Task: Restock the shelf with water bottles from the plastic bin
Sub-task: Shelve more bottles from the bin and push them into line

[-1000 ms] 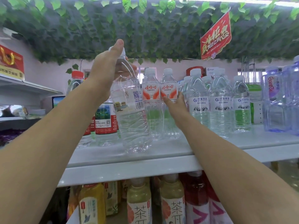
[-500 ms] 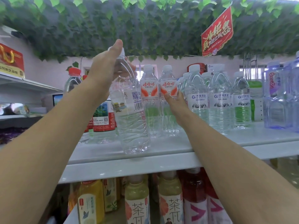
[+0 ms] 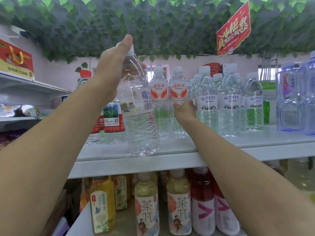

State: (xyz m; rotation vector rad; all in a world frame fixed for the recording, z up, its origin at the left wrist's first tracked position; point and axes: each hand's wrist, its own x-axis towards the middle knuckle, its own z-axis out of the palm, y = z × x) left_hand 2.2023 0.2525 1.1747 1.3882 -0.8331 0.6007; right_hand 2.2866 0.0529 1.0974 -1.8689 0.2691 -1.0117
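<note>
Fingers (image 3: 134, 65) of the left hand (image 3: 114, 65) wrap the neck of a clear water bottle (image 3: 139, 116), upright, cap up, base on the shelf (image 3: 136, 165) near its front edge. Farther back, the right hand (image 3: 185, 111) presses a red-labelled bottle (image 3: 178, 92); its grip is hidden.

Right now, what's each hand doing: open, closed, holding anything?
Left hand: closed around the neck of the clear water bottle, its base at the shelf front.
Right hand: against a red-labelled bottle; grip cannot be told.
</note>
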